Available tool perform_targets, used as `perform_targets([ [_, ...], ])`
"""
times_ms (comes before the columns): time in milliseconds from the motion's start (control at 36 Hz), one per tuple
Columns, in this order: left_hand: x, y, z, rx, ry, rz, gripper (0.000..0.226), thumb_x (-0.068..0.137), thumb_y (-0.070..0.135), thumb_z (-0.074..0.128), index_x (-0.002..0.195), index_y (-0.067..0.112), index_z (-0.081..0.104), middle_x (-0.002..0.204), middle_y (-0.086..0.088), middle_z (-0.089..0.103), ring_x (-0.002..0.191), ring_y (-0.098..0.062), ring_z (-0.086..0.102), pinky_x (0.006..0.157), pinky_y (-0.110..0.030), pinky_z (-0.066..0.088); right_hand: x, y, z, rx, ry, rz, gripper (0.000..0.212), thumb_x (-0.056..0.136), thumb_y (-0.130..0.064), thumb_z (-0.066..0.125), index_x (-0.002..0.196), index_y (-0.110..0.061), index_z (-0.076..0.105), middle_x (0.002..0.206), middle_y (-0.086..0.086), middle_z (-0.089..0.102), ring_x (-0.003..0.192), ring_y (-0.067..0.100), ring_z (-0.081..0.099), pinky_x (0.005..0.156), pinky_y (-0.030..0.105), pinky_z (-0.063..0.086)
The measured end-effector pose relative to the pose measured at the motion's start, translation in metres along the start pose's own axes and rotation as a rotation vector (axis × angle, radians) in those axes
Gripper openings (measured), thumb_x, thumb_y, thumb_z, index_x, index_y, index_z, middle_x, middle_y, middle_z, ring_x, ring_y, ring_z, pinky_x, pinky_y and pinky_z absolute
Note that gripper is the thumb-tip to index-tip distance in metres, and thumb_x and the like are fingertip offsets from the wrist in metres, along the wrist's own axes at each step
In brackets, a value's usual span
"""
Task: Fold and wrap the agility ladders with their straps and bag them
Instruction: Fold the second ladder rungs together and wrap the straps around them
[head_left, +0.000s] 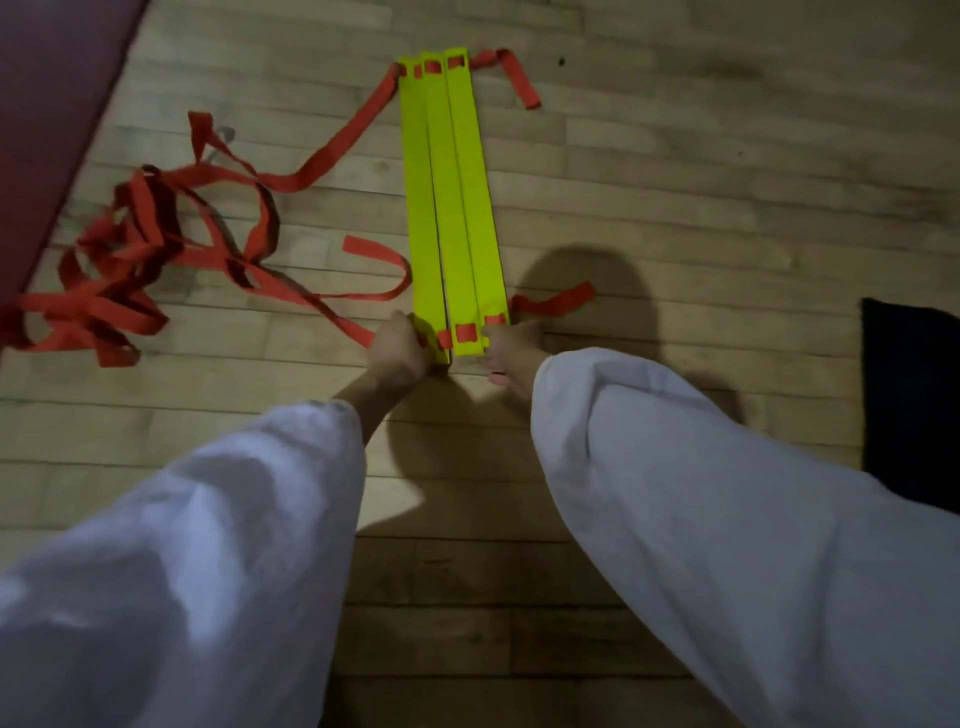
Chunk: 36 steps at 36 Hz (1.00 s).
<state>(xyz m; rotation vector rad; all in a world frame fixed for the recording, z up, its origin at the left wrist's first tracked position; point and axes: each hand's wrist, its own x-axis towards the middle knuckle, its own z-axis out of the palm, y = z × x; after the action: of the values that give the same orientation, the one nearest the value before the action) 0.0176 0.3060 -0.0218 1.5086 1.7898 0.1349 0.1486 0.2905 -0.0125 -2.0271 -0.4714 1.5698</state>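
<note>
Flat yellow plastic ladder rungs (452, 197) lay gathered side by side on the wooden plank floor (675, 182), running away from the grip. The left hand (397, 348) held their near ends in a closed grip. The right hand (511, 351) appeared clamped on the same ends, though blur hindered confirmation. Red webbing straps (140, 244) lay tangled left of the grip, unwrapped. A black fabric item (909, 395), possibly the bag, lay to the right. Judgement: folding largely done; wrapping and bagging outstanding.

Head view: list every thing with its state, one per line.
Yellow rungs: gathered side by side, flat on the floor.
Red straps: loose, tangled at the left.
Left hand: grips the rungs' near end.
Right hand: grips the rungs' near end.
</note>
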Motion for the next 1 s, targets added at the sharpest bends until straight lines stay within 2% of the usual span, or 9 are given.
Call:
perform_targets([
  [111, -0.002, -0.003, 0.001, -0.088, -0.073, -0.038, 0.02, 0.081, 0.009, 0.07, 0.097, -0.004, 0.068, 0.099, -0.022, 0.069, 0.097, -0.032, 0.066, 0.085, -0.042, 0.053, 0.0, -0.003, -0.003, 0.088, -0.025, 0.113, 0.025, 0.102, -0.026, 0.044, 0.121, -0.012, 0.052, 0.146, 0.015, 0.044, 0.13, 0.033, 0.047, 0.104, 0.043, 0.044],
  [194, -0.004, -0.01, 0.006, -0.148, -0.115, -0.052, 0.011, 0.083, 0.003, 0.064, 0.073, 0.003, 0.068, 0.065, -0.008, 0.069, 0.07, -0.015, 0.07, 0.068, -0.028, 0.055, 0.005, 0.004, -0.003, -0.02, -0.033, 0.059, 0.017, 0.098, -0.026, 0.054, 0.107, -0.011, 0.055, 0.114, 0.009, 0.053, 0.099, 0.025, 0.061, 0.063, 0.028, 0.047],
  [250, -0.007, -0.016, 0.01, -0.166, -0.144, -0.028, 0.028, 0.084, 0.002, 0.063, 0.059, 0.015, 0.059, 0.044, 0.008, 0.058, 0.045, 0.0, 0.059, 0.055, -0.019, 0.05, 0.008, 0.014, -0.009, -0.132, 0.049, -0.032, 0.022, 0.091, -0.019, 0.064, 0.106, -0.005, 0.056, 0.1, 0.01, 0.058, 0.085, 0.022, 0.059, 0.055, 0.027, 0.043],
  [417, -0.023, -0.026, 0.016, -0.188, -0.213, -0.047, 0.019, 0.087, 0.025, 0.067, 0.085, 0.006, 0.069, 0.085, -0.015, 0.066, 0.081, -0.024, 0.06, 0.078, -0.037, 0.051, -0.007, 0.043, -0.025, -0.18, 0.036, -0.056, 0.03, 0.085, -0.016, 0.061, 0.11, -0.001, 0.058, 0.099, 0.012, 0.056, 0.082, 0.022, 0.051, 0.058, 0.028, 0.035],
  [611, -0.046, -0.016, 0.023, 0.005, -0.155, 0.063, 0.035, 0.087, 0.047, 0.058, 0.078, 0.014, 0.066, 0.082, -0.008, 0.068, 0.086, -0.028, 0.061, 0.076, -0.034, 0.047, -0.017, 0.071, -0.019, -0.129, -0.014, 0.055, 0.013, 0.086, 0.001, 0.047, 0.093, -0.005, 0.057, 0.085, 0.011, 0.054, 0.09, 0.031, 0.054, 0.078, 0.043, 0.051],
  [778, -0.042, -0.005, 0.02, -0.27, -0.029, -0.076, 0.025, 0.085, 0.024, 0.07, 0.09, 0.014, 0.048, 0.088, -0.008, 0.058, 0.082, -0.025, 0.057, 0.064, -0.028, 0.043, -0.027, 0.089, -0.015, -0.039, -0.025, 0.088, 0.024, 0.088, 0.006, 0.044, 0.073, -0.012, 0.05, 0.077, 0.008, 0.049, 0.082, 0.028, 0.051, 0.07, 0.037, 0.046],
  [861, -0.041, -0.001, 0.012, -0.551, -0.192, -0.181, 0.022, 0.083, 0.011, 0.072, 0.082, 0.018, 0.051, 0.079, -0.008, 0.059, 0.067, -0.02, 0.058, 0.054, -0.022, 0.049, -0.041, 0.091, -0.016, 0.062, -0.01, 0.084, 0.016, 0.09, -0.006, 0.053, 0.074, -0.008, 0.057, 0.076, 0.008, 0.055, 0.066, 0.021, 0.052, 0.046, 0.023, 0.042],
  [944, -0.052, 0.009, 0.008, -0.556, -0.31, -0.134, 0.009, 0.087, 0.007, 0.066, 0.079, 0.01, 0.063, 0.067, -0.007, 0.061, 0.05, -0.013, 0.055, 0.047, -0.02, 0.045, -0.065, 0.09, -0.021, 0.057, -0.063, 0.003, 0.046, 0.079, -0.049, 0.069, 0.108, -0.013, 0.064, 0.104, 0.005, 0.064, 0.092, 0.021, 0.061, 0.074, 0.03, 0.052],
  [1000, -0.062, 0.017, 0.007, -0.549, -0.282, -0.121, 0.012, 0.086, 0.006, 0.065, 0.074, 0.009, 0.064, 0.054, -0.003, 0.062, 0.038, -0.009, 0.053, 0.043, -0.019, 0.045, -0.081, 0.091, -0.021, -0.025, -0.094, -0.122, 0.037, 0.078, -0.049, 0.074, 0.103, -0.023, 0.065, 0.1, 0.001, 0.066, 0.098, 0.02, 0.062, 0.084, 0.032, 0.048],
])
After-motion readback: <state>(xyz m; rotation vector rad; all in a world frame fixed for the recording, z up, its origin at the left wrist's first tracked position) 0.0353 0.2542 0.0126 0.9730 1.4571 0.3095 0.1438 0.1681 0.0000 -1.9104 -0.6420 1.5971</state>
